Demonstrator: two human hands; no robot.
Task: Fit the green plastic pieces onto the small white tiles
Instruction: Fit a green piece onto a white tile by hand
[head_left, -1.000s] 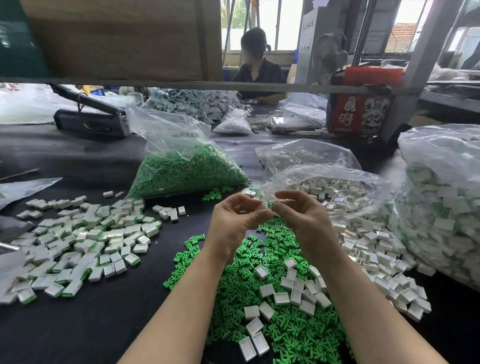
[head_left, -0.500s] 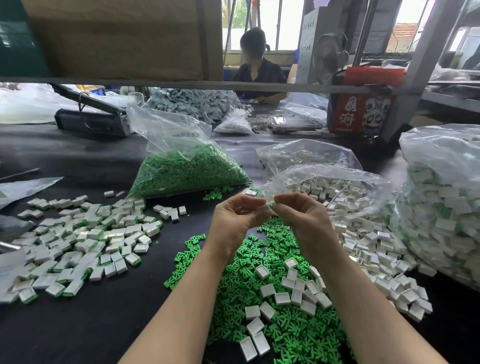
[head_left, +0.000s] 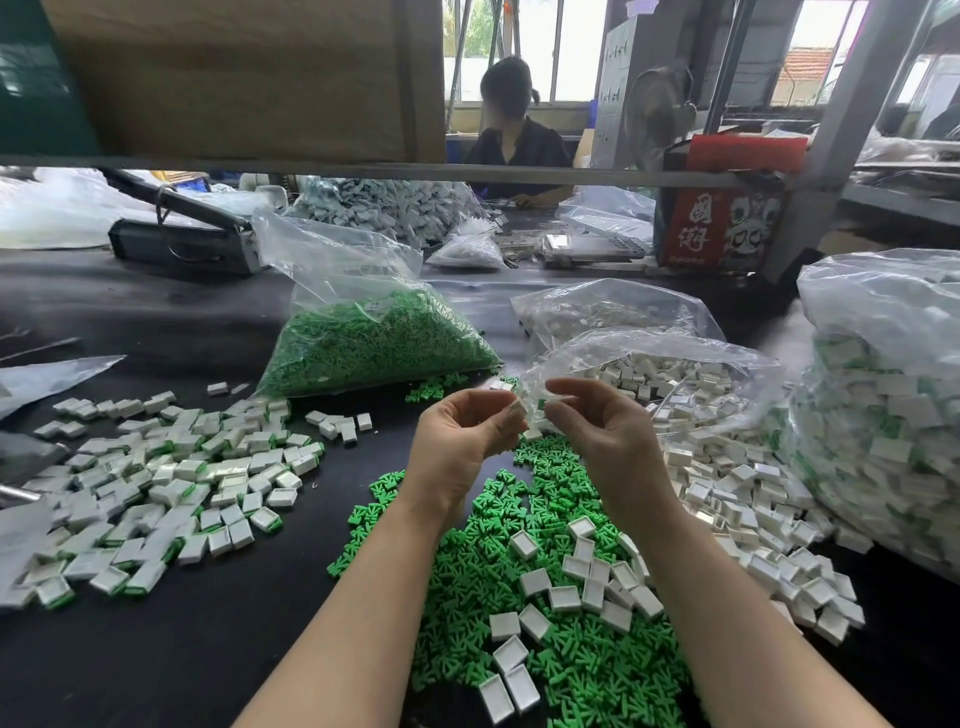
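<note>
Both hands are raised above the black table, fingertips almost meeting. My left hand (head_left: 465, 439) pinches a small white tile (head_left: 518, 409) between thumb and fingers. My right hand (head_left: 605, 434) pinches a white tile with a green piece (head_left: 544, 404) showing at its fingertips. Below the hands a loose pile of green plastic pieces (head_left: 483, 577) is spread on the table, with several empty white tiles (head_left: 576, 566) lying on it. A heap of tiles with green pieces fitted (head_left: 171, 478) lies to the left.
An open bag of green pieces (head_left: 374, 343) stands behind the hands, an open bag of white tiles (head_left: 670, 374) to their right, and a big full bag (head_left: 883, 415) at the far right. A black device (head_left: 182, 239), a red box (head_left: 722, 218) and a seated person (head_left: 514, 135) are beyond.
The fingertips were pressed together over one spot; now they are slightly apart, each hand with its own piece. The arms have barely moved.
</note>
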